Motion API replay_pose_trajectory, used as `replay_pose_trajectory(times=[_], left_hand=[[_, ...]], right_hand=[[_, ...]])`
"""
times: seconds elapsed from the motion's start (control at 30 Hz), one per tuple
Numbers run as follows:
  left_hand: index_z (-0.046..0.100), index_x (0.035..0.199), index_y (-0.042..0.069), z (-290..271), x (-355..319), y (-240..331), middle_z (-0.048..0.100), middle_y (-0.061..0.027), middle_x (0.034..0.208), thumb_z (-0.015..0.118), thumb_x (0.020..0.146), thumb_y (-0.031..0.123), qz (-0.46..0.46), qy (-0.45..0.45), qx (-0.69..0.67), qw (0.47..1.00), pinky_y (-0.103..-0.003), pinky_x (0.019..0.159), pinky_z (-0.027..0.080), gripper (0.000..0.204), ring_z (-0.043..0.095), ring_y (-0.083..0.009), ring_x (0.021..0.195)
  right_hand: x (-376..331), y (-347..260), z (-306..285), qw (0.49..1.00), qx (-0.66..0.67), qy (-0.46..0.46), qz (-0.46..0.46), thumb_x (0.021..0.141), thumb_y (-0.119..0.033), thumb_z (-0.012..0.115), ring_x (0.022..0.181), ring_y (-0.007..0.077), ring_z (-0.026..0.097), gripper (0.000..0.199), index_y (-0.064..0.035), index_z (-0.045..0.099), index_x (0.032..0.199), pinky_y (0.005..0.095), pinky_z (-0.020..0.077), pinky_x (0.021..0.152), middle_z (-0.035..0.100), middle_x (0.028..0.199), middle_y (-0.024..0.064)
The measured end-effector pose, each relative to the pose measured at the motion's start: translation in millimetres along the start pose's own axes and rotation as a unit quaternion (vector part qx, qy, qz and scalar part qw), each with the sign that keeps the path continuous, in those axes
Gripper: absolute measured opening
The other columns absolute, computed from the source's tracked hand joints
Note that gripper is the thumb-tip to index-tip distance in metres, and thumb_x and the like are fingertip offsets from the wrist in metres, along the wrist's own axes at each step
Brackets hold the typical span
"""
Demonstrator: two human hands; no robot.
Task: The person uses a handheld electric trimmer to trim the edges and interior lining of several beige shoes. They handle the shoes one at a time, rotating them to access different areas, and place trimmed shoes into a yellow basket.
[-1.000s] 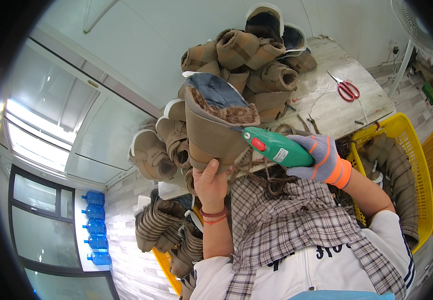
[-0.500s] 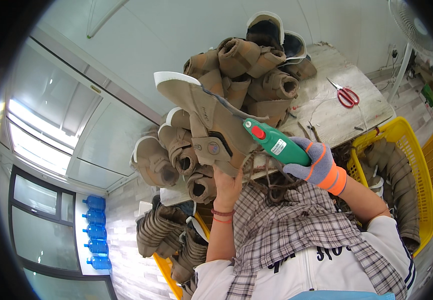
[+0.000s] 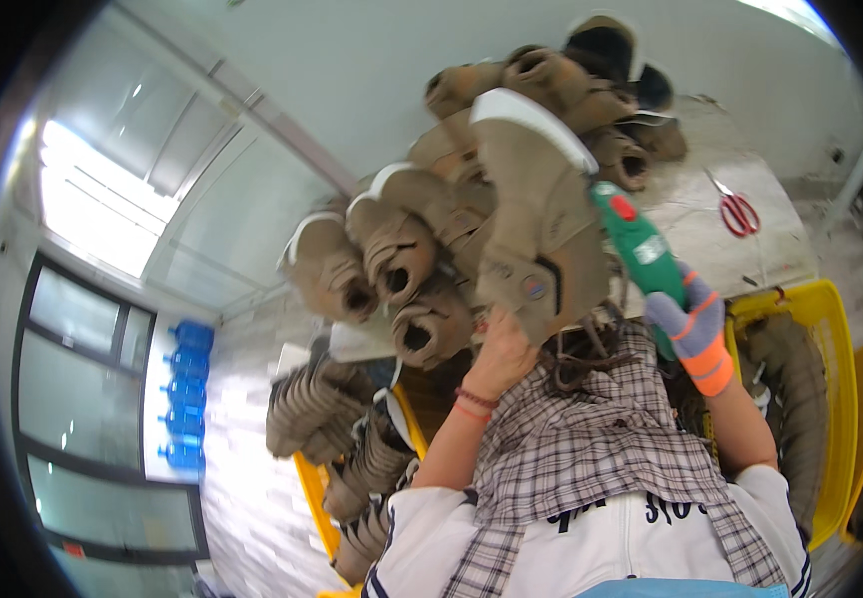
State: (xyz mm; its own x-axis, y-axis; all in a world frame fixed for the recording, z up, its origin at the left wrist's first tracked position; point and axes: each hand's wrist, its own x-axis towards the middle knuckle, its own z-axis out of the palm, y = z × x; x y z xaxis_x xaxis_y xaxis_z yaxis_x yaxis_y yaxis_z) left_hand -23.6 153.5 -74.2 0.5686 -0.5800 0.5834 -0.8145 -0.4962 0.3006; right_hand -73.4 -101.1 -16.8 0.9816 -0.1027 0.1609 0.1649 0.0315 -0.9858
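Observation:
A tan shoe upper [image 3: 541,214] with a white stiff edge at its toe end and a strap is held up over the table. My bare left hand [image 3: 507,349] is closed on its lower end. My right hand [image 3: 689,329], in a grey and orange glove, grips a green handheld power trimmer [image 3: 643,239] with a red button. The trimmer's head is beside the shoe upper's right edge; whether they touch I cannot tell. Several similar shoe uppers [image 3: 391,249] are heaped behind and to the left of the held one.
Red-handled scissors [image 3: 738,213] lie on the worn table [image 3: 775,249] at right. Yellow baskets [image 3: 840,399] holding stacked brown uppers stand at the right, with more stacked uppers [image 3: 317,409] at the lower left. Blue water bottles [image 3: 187,394] line the floor at far left.
Both hands, the shoe upper and the trimmer have shifted right in the view. The upper now stands more upright, and the long strip hanging along its edge no longer shows. The view has also turned.

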Motion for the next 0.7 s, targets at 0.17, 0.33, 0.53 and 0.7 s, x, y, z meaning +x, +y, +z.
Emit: replay_pose_trajectory(times=[0.17, 0.33, 0.53, 0.7], left_hand=[[0.056, 0.11, -0.003, -23, 34, -22, 0.049, -0.0232, 0.119, 0.057, 0.074, 0.003, 0.023, 0.108, 0.083, 0.99, -0.05, 0.098, 0.031, 0.036, 0.042, -0.0447, 0.112], [0.057, 0.107, -0.001, -62, 165, -97, 0.053, -0.0195, 0.112, 0.067, 0.074, 0.014, 0.131, 0.205, 0.123, 0.962, -0.046, 0.088, 0.037, 0.038, 0.046, -0.0397, 0.103], [0.049, 0.118, -0.002, -74, 289, -114, 0.048, -0.0223, 0.124, 0.056, 0.077, 0.009, 0.069, 0.151, 0.251, 0.954, -0.052, 0.105, 0.023, 0.043, 0.038, -0.0409, 0.121], [0.05, 0.12, 0.0, -70, 333, -168, 0.048, -0.0196, 0.123, 0.062, 0.078, 0.015, 0.048, 0.194, 0.156, 0.967, -0.043, 0.099, 0.034, 0.046, 0.041, -0.0367, 0.118]], right_hand=[[12, 49, -37, 0.992, -0.104, 0.062, 0.018, 0.081, -0.018, 0.067, 0.07, 0.0041, 0.05, 0.038, -0.0002, 0.054, 0.112, 0.0196, 0.043, 0.063, 0.059, 0.082, -0.0004], [56, 122, -67, 0.943, -0.309, 0.109, 0.054, 0.081, -0.037, 0.065, 0.073, 0.022, 0.061, 0.05, -0.0031, 0.052, 0.116, 0.031, 0.0467, 0.065, 0.064, 0.087, 0.011], [77, 115, -52, 0.855, -0.489, 0.147, 0.09, 0.081, -0.051, 0.057, 0.091, 0.0384, 0.059, 0.063, -0.0098, 0.044, 0.127, 0.0421, 0.0469, 0.077, 0.063, 0.099, 0.0209], [68, 110, -73, 0.823, -0.53, 0.187, 0.077, 0.08, -0.051, 0.057, 0.091, 0.0375, 0.059, 0.068, -0.0126, 0.038, 0.133, 0.0422, 0.0469, 0.077, 0.062, 0.102, 0.0203]])
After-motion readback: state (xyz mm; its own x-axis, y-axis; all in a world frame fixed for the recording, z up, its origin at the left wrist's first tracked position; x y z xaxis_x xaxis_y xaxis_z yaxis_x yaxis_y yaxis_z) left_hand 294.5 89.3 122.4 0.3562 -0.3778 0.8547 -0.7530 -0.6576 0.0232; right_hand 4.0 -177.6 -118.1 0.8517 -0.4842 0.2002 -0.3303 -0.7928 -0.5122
